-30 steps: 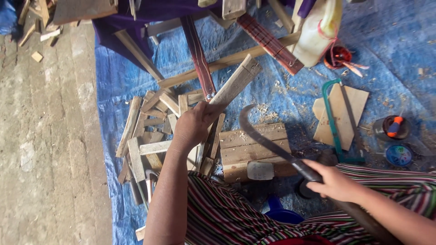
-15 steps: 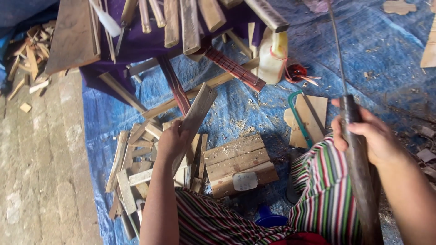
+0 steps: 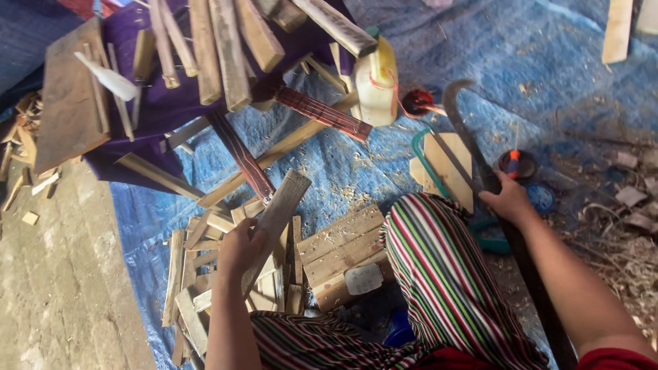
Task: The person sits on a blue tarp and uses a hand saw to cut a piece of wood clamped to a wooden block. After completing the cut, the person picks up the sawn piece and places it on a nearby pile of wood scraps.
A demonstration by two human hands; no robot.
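My left hand (image 3: 240, 248) grips a flat wooden slat (image 3: 279, 211) that stands tilted on a pile of short wood pieces (image 3: 205, 274). My right hand (image 3: 508, 200) is closed on the dark handle of a curved blade knife (image 3: 469, 130), whose hooked tip points away over the blue tarp (image 3: 534, 62). A wooden chopping block (image 3: 339, 247) lies between my hands, in front of my knee in striped cloth (image 3: 439, 274).
A teal-framed saw (image 3: 428, 147) lies on a light board. A pale plastic jug (image 3: 377, 79) stands behind it, with tape rolls (image 3: 521, 164) to the right. Long slats lie on purple cloth (image 3: 171, 103) at the back. Bare concrete (image 3: 55, 274) runs along the left.
The knife has swung from raised near my body to lowered with its blade pointing away over the tarp. My left hand has kept the slat upright on the pile. The camera shifted.
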